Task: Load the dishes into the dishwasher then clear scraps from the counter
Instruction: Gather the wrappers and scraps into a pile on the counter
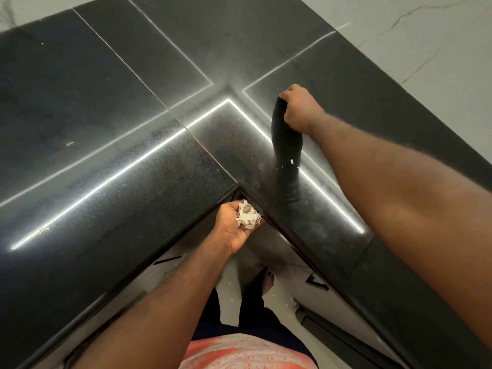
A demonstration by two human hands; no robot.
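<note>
Here, in the head view, the scrap-clearing step looks to be in hand; no dishes or dishwasher show. The right hand (299, 109) is clenched round the top of a limp black cloth (286, 145), which trails across the glossy black speckled stone counter (133, 182) toward its inner corner, with white flecks on it. The left hand (234, 227) is cupped palm-up just below that corner's edge, cradling pale flaky food scraps (247, 215). Next, probably, the cloth needs drawing to the edge so the flecks drop into the palm. A small pale stray scrap (43, 230) lies well apart to the left, not yet collected.
</note>
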